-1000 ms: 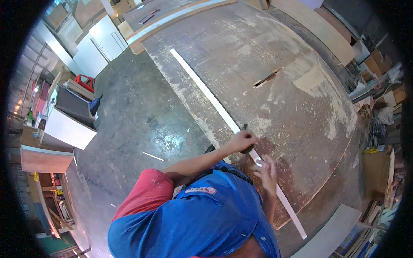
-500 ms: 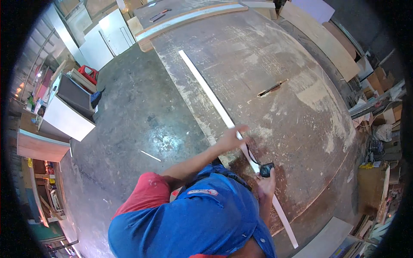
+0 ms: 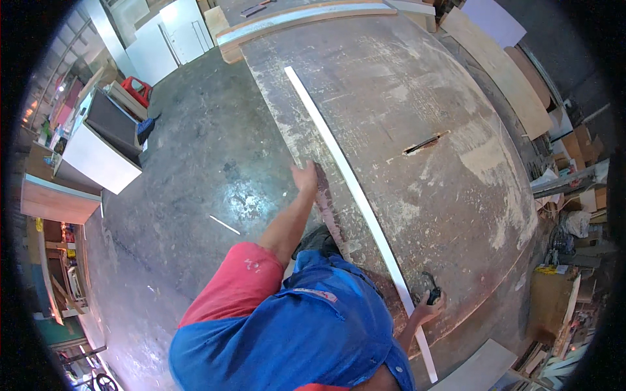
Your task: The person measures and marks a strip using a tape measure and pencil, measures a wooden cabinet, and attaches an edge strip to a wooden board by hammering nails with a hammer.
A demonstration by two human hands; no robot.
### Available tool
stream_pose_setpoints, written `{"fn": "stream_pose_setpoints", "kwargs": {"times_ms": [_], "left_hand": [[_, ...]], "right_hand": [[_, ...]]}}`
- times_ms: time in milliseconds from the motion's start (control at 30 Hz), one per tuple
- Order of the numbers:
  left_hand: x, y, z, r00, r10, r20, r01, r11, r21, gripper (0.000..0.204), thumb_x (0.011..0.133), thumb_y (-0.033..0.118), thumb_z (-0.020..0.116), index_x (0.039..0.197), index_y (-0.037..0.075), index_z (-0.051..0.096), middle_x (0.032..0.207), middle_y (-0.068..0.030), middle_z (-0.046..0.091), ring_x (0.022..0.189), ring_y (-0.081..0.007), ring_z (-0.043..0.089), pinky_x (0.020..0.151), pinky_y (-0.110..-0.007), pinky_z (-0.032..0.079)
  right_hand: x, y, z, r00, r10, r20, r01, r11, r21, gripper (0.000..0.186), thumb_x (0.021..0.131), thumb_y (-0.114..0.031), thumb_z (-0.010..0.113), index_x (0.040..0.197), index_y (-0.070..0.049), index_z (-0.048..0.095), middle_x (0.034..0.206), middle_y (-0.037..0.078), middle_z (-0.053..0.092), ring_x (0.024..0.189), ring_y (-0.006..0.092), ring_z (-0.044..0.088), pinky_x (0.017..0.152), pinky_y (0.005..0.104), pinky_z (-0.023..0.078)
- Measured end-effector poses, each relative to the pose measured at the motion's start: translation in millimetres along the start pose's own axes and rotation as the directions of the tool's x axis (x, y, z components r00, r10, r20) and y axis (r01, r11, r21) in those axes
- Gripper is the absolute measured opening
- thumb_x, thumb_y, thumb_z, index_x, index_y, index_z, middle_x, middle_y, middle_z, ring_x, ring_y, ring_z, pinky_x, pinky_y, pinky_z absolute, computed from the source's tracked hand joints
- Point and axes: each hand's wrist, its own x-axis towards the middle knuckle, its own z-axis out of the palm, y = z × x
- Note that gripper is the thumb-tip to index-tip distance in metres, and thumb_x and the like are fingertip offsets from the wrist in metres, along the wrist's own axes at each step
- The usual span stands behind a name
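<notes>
White strip [image 3: 365, 203] mid-frame: smooth, faint sheen; paint or laminate, can't tell from where I'm standing. Table [image 3: 417, 85] under it: matt board, scuffed rough, pale worn patches. Floor [image 3: 208, 156] left of centre: looks like concrete, fairly smooth, glossy in one spot. Blue garment [image 3: 274, 352] at bottom: matt cloth, creased. Red sleeve [image 3: 235, 283]: matt cloth, pale smudges. Small black tool [image 3: 434, 296] lower right: plastic-looking. White panels [image 3: 184, 29] upper left: smooth. Long plank [image 3: 503, 77] upper right: bare wood, matt. Bag [image 3: 577, 223] at right: crinkled thin plastic.
</notes>
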Motion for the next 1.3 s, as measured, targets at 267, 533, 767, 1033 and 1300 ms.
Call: {"fn": "stream_pose_setpoints", "kwargs": {"times_ms": [267,533,767,1033,1300], "left_hand": [[-20.2,38.6,-5.5,0.900,-0.305,-0.311,0.322,0.947,0.001,0.059,0.089,0.046,0.051,0.131,0.004,0.053,0.122,-0.0257,0.062,0.110,-0.0430,0.060,0.096,-0.049,0.045],[-13.6,63.1,-7.8,0.787,-0.514,-0.342,0.594,0.781,0.193,0.057,0.095,0.037,0.030,0.106,-0.003,0.069,0.109,-0.0282,0.067,0.102,-0.0454,0.064,0.091,-0.053,0.048],[-12.1,68.1,8.5,0.746,-0.451,-0.490,0.624,0.731,0.276,0.057,0.097,0.034,0.030,0.089,-0.003,0.073,0.093,-0.0253,0.070,0.090,-0.0435,0.068,0.082,-0.053,0.052],[-15.3,87.0,7.4,0.725,-0.459,-0.513,0.661,0.672,0.333,0.059,0.097,0.035,0.028,0.095,-0.004,0.072,0.098,-0.0267,0.070,0.094,-0.0447,0.066,0.085,-0.053,0.051],[-17.8,99.9,12.4,0.699,-0.446,-0.558,0.679,0.659,0.323,0.059,0.097,0.034,0.028,0.094,-0.004,0.073,0.098,-0.0266,0.070,0.094,-0.0443,0.066,0.086,-0.053,0.050]], "right_hand": [[-1.9,-11.9,12.7,0.999,0.049,-0.001,-0.049,0.982,-0.180,0.058,0.092,-0.046,0.063,0.132,-0.006,0.051,0.131,0.018,0.053,0.122,0.0370,0.049,0.101,0.0541,0.038],[-4.7,-20.4,16.9,0.970,0.237,0.051,-0.211,0.928,-0.306,0.070,0.092,-0.050,0.061,0.142,-0.005,0.043,0.141,0.021,0.047,0.132,0.0396,0.041,0.109,0.0524,0.033],[-0.1,-6.9,25.6,0.984,0.174,0.022,-0.159,0.938,-0.308,0.067,0.093,-0.048,0.060,0.140,-0.002,0.045,0.137,0.022,0.048,0.126,0.0399,0.047,0.104,0.0530,0.038],[-1.2,-6.0,28.4,0.976,0.218,-0.026,-0.214,0.918,-0.333,0.062,0.095,-0.046,0.059,0.138,-0.002,0.047,0.133,0.022,0.052,0.121,0.0399,0.050,0.103,0.0514,0.040],[-5.8,-2.3,24.1,0.956,0.292,0.008,-0.275,0.910,-0.310,0.060,0.099,-0.046,0.052,0.139,-0.002,0.046,0.130,0.023,0.055,0.117,0.0414,0.053,0.098,0.0545,0.042]]}}
